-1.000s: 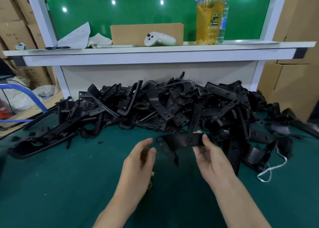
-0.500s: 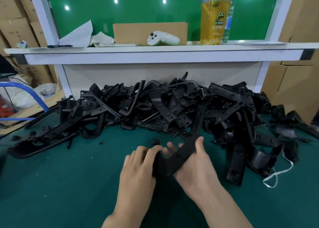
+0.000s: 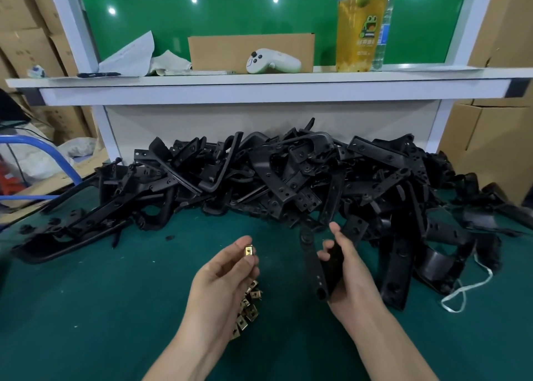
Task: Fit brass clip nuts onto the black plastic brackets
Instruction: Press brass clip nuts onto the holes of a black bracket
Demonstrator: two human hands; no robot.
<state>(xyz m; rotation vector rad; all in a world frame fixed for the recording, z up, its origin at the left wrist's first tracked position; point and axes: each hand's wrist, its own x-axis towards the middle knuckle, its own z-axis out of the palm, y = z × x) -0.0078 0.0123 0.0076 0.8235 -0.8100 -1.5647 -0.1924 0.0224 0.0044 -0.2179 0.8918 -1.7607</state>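
Clip nut ready, bracket held; fitting not yet done.
Brass clip nut [image 3: 249,250] is pinched in left hand [image 3: 222,279] over spare nuts [image 3: 249,305] on table [image 3: 86,308]; black bracket [image 3: 313,268] is gripped by right hand [image 3: 352,279]. Next: nut mouth to be aligned to a bracket edge and pushed on. Cup [image 3: 360,28] label: frog seen, text unreadable.

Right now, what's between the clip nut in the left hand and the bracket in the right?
Nothing. In the head view only bare green mat shows between the clip nut and the bracket.
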